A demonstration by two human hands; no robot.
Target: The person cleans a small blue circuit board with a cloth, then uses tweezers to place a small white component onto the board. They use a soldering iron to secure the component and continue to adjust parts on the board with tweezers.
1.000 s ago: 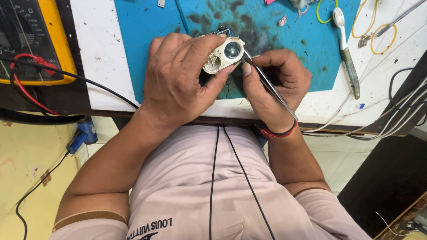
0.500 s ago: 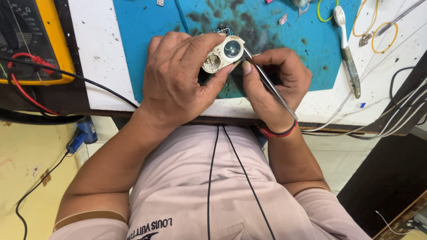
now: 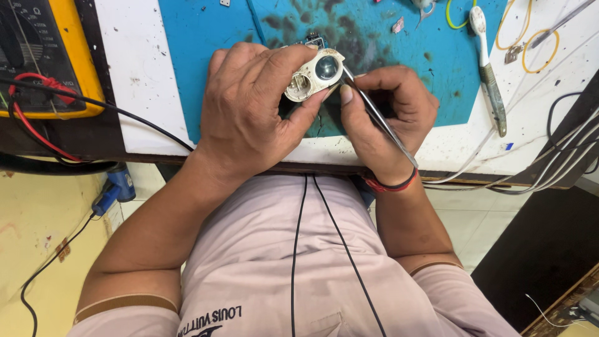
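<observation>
— What covers the surface (image 3: 143, 93)?
— A stained blue rubber mat (image 3: 399, 68) on white board, a yellow multimeter (image 3: 43, 62) at one end, pale tiled floor (image 3: 37, 237) below.
— And the hands?
— Together above the mat: left hand (image 3: 256, 118) clamped on a small cream plastic module with a round dark lens (image 3: 315, 75), right hand (image 3: 387, 118) pinching slim metal tweezers (image 3: 377, 118) touching it.

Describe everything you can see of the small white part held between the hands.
The small white part is an oblong, off-white piece that looks like plastic, with a large dark round lens-like dome at one end and a smaller round metallic-looking socket at the other. It is held tilted above the blue mat, pinched by the left hand. The metal tweezers in the right hand meet its edge beside the dome.
</observation>
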